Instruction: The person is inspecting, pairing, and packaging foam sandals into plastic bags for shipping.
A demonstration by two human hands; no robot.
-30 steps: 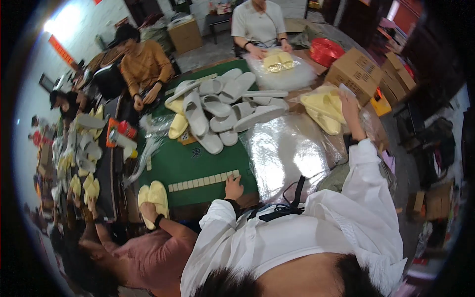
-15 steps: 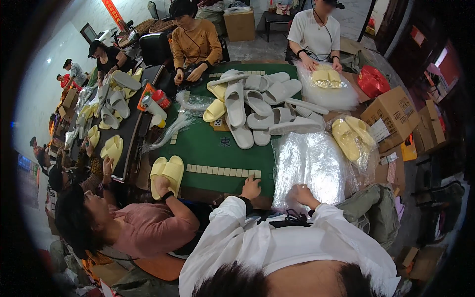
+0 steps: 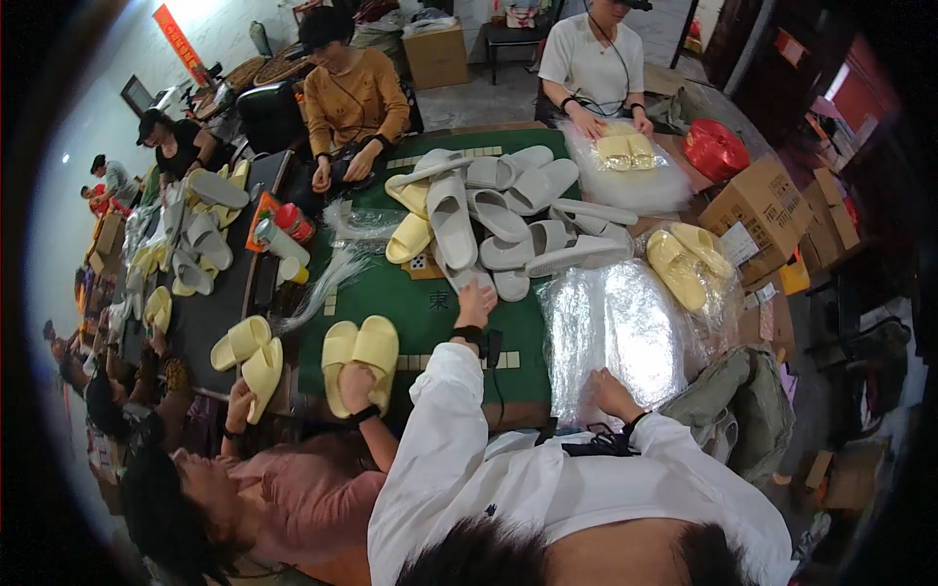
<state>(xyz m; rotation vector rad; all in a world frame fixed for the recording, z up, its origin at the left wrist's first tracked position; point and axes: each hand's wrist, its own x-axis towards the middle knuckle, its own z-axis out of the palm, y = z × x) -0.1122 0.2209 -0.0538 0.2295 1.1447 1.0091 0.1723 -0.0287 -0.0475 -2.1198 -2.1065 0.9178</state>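
As the left hand meets the grey slipper pile, the right hand rests at the clear bags

Pile sits mid-table: loose grey slippers heaped at odd angles, two yellow slippers at its left edge. Left hand's fingers overlap a toe at the near edge; cannot tell whether they close on it. Clear bags lie flat in a stack just right of the pile. Right hand, fingers curled, is at their near edge; cannot tell if it pinches any plastic.

Filled clear bag, right of the stack, contains two yellow slippers side by side. Cardboard box stands beyond it, white paper on its side; contents hidden. Across the table, a co-worker in a white shirt handles another yellow pair on a plastic stack; in or on a bag, cannot tell.

To the left, a co-worker in pink has one hand on a yellow pair and the other on a single yellow slipper. Red container and white cylinder stand farther left; contents unclear.
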